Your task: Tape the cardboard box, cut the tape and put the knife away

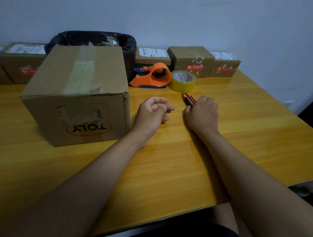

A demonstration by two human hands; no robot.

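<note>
Cardboard box (77, 95), brown and already taped along its seam, sat left on the yellow wooden worktop (246, 127). The right hand (203, 113) gripped the orange-and-black utility knife (188, 100) beside the yellowish tape roll (182, 81); the left hand (153, 111) lay loosely curled, empty. Judging by this, putting the knife away remained, needing only release.

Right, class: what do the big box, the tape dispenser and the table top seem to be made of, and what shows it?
Big box: corrugated cardboard, matte brown; creased, frayed top corner.
Tape dispenser: probably moulded plastic, smooth, uniformly bright orange.
Table top: wood-grain planks, yellow and glossy with reflections; whether solid wood or laminate cannot be told.
</note>
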